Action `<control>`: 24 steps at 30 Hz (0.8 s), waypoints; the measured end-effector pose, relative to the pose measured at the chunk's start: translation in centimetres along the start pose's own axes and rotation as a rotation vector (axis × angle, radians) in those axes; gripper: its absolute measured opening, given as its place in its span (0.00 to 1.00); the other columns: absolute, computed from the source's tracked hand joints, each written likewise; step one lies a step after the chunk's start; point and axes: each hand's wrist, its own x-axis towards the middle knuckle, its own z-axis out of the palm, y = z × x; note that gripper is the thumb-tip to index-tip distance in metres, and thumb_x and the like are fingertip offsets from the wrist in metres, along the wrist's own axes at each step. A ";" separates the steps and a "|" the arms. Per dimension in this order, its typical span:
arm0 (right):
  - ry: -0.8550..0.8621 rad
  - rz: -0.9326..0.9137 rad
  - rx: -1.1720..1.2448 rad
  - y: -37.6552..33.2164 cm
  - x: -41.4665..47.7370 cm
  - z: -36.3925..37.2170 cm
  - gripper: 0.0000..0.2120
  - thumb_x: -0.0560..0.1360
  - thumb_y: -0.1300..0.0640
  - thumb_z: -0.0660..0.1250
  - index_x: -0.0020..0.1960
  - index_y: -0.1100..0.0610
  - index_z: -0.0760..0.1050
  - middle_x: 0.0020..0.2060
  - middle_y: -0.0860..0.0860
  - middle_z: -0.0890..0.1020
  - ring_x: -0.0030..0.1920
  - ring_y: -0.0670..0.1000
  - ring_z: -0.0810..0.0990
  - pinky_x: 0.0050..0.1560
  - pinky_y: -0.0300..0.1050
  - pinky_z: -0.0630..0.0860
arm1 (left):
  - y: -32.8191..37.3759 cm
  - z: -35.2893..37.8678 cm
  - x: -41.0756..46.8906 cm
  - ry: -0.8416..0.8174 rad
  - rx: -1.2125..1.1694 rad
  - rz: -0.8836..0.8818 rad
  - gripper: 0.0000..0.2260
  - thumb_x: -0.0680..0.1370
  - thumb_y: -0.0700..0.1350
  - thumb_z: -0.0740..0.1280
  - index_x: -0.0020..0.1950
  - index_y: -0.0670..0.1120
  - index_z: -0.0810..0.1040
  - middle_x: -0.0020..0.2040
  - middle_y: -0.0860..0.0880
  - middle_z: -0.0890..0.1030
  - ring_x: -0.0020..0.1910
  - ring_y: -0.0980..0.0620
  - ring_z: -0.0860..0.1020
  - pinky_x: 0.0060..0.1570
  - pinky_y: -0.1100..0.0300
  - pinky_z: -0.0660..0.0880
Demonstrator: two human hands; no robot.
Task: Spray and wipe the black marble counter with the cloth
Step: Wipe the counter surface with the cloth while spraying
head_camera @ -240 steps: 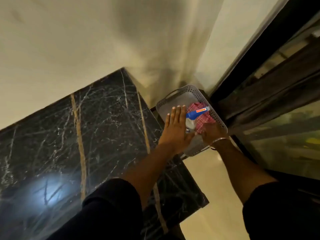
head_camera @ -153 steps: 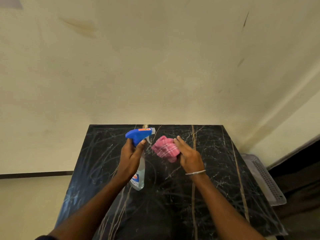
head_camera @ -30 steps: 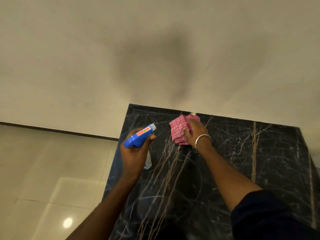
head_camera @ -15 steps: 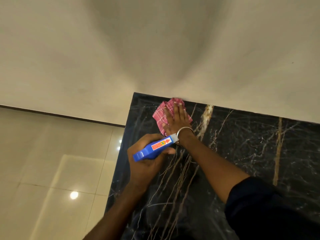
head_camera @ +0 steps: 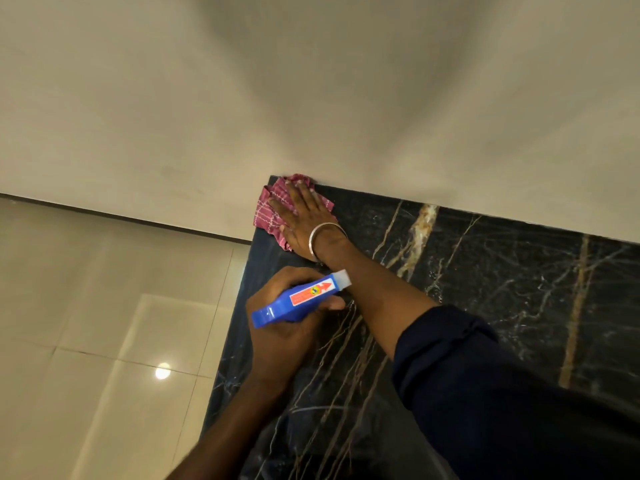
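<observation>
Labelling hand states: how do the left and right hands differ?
Left hand grips the spray bottle, fingers curled; right hand lies flat on the cloth, fingers straight. Right hand is at the far corner by the wall; left hand nearer. Both are over the black marble counter.

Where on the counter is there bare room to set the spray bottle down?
The widest bare stretch of counter lies right of the right forearm, along the wall. A narrower strip shows between the forearms. The far left corner is crowded: right hand flat on the cloth, left hand gripping the spray bottle nearby.
</observation>
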 end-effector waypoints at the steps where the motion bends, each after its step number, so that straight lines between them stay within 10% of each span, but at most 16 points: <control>1: -0.006 -0.005 0.032 0.5 -0.8 -0.1 0.34 0.81 0.42 0.53 0.80 0.47 0.39 0.79 0.57 0.38 0.78 0.60 0.36 0.76 0.56 0.35 | 0.1 0.0 0.0 0.006 0.012 -0.014 0.12 0.70 0.67 0.67 0.51 0.66 0.77 0.45 0.70 0.80 0.44 0.66 0.79 0.43 0.75 0.74; 17: 0.136 0.642 0.204 12.9 -17.1 3.8 0.30 0.82 0.48 0.50 0.80 0.47 0.41 0.80 0.58 0.42 0.79 0.60 0.39 0.78 0.59 0.42 | 0.5 1.2 -0.4 0.042 -0.041 -0.146 0.15 0.62 0.72 0.69 0.46 0.73 0.75 0.41 0.66 0.80 0.42 0.63 0.80 0.41 0.73 0.75; 24: 0.045 0.229 0.132 2.4 -6.4 1.8 0.36 0.80 0.44 0.55 0.80 0.48 0.38 0.79 0.58 0.38 0.78 0.61 0.36 0.77 0.58 0.37 | 0.8 0.9 -0.1 0.000 -0.023 -0.079 0.13 0.66 0.69 0.68 0.49 0.73 0.75 0.43 0.69 0.80 0.43 0.64 0.80 0.41 0.74 0.75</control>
